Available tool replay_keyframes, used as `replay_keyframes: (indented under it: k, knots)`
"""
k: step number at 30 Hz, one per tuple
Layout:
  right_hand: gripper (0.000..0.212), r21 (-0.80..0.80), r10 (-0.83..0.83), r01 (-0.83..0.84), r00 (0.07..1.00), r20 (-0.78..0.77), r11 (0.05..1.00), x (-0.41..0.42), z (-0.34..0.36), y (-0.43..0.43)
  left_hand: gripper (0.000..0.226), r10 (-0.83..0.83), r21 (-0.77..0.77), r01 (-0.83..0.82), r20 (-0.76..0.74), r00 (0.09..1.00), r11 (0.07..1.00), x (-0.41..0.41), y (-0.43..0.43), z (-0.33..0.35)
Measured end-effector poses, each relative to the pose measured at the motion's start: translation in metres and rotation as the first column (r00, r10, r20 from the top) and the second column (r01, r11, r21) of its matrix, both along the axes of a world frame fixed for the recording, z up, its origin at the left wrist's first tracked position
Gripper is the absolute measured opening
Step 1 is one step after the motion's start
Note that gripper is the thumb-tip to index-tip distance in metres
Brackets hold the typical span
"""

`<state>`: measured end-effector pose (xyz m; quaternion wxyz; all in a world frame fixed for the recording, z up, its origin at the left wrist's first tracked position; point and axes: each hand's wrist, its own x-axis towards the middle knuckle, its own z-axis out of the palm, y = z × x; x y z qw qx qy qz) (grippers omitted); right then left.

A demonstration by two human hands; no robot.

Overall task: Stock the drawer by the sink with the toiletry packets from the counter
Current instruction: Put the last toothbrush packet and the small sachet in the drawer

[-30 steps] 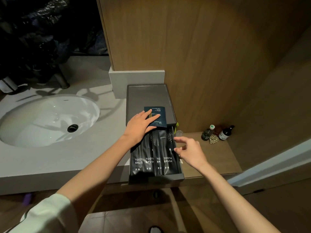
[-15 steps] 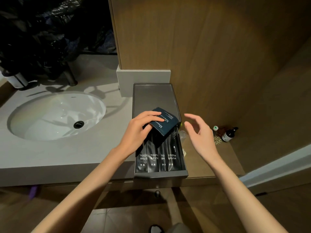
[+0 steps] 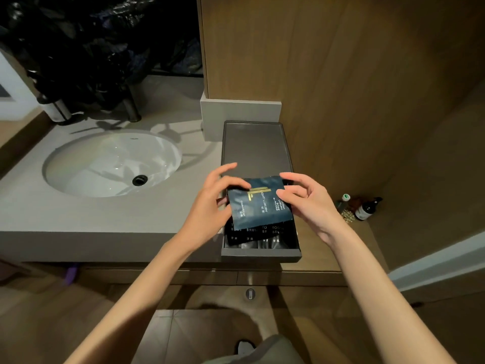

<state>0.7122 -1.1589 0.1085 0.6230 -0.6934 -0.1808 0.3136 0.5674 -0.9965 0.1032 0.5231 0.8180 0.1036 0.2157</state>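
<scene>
Nearest me, under both forearms, the open drawer shows its front wall. Inside it a row of black toothbrush packets lies flat, filling the near part. Just above that row the blue packets are held between both hands. The left hand pinches their left edge, and the right hand pinches the right edge with curled fingers. They look like several sachets overlapped, but I cannot count them. I judge this to be the sorting step before placing. Next I must square them up and lay them in the drawer's far part, which the sachets hide, without ruffling the toothbrush row. Beyond is the grey tray top. Farther off are the sink on the left and small bottles on the right.
</scene>
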Motion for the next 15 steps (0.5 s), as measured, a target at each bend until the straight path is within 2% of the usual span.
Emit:
replay_keyframes:
  k: [4,8,11,15]
  knots:
    - [0.041,0.041,-0.12,0.12,0.993,0.018,0.992,-0.01,-0.004,-0.006,0.044,0.103,-0.301,-0.108,-0.032,0.994,0.948,-0.006,-0.002,-0.002]
    - [0.039,0.127,-0.202,0.207,0.978,-0.057,0.97,-0.023,-0.007,-0.01,0.044,0.12,-0.65,-0.215,-0.189,0.975,0.728,-0.005,-0.013,-0.008]
    - [0.036,0.164,-0.223,0.24,0.968,-0.114,0.957,-0.03,-0.014,-0.012,0.044,0.1,-0.724,-0.238,-0.23,0.968,0.647,-0.003,-0.024,-0.013]
    - [0.037,0.117,-0.185,0.191,0.981,-0.062,0.975,-0.034,-0.016,-0.016,0.04,0.151,-0.722,-0.255,-0.207,0.967,0.643,0.002,-0.031,-0.015]
